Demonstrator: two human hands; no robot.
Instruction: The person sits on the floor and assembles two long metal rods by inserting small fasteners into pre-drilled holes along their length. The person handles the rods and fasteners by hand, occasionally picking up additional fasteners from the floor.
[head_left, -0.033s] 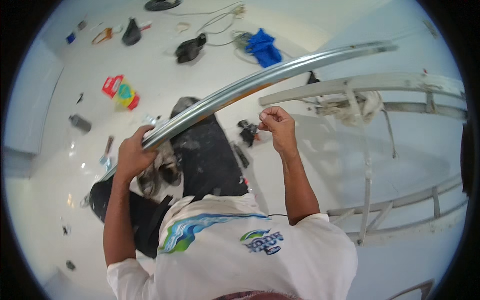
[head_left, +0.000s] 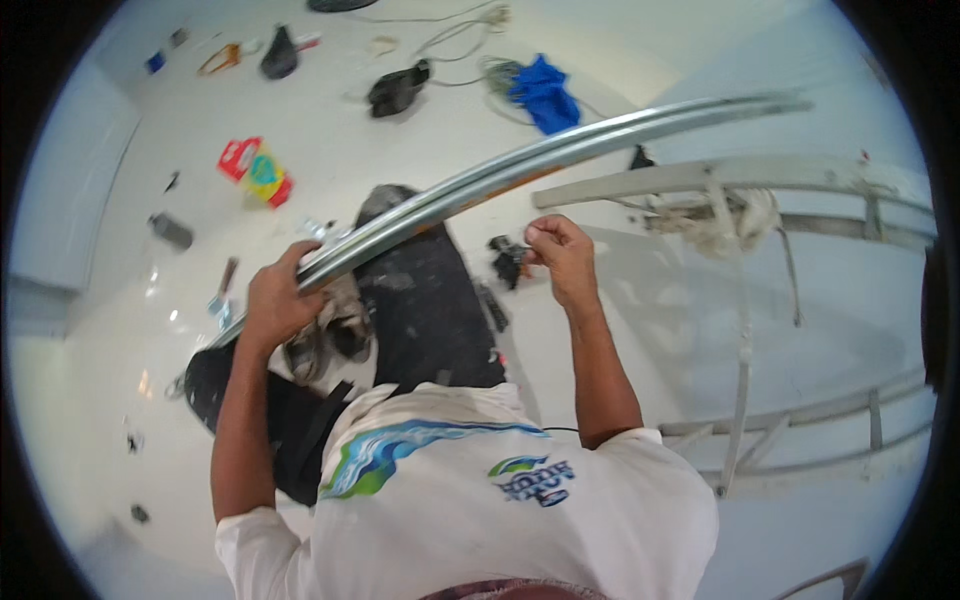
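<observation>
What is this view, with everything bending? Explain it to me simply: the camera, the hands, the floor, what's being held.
There is no machine here, just a person's bare hands, seen by a fisheye camera worn on the head and looking down; its lens bends straight edges. The left hand grips a long metal profile. The right hand has its fingertips together; whether they pinch something small, I can't tell. On the floor lie a blue cloth-like bundle and a red and yellow bag.
</observation>
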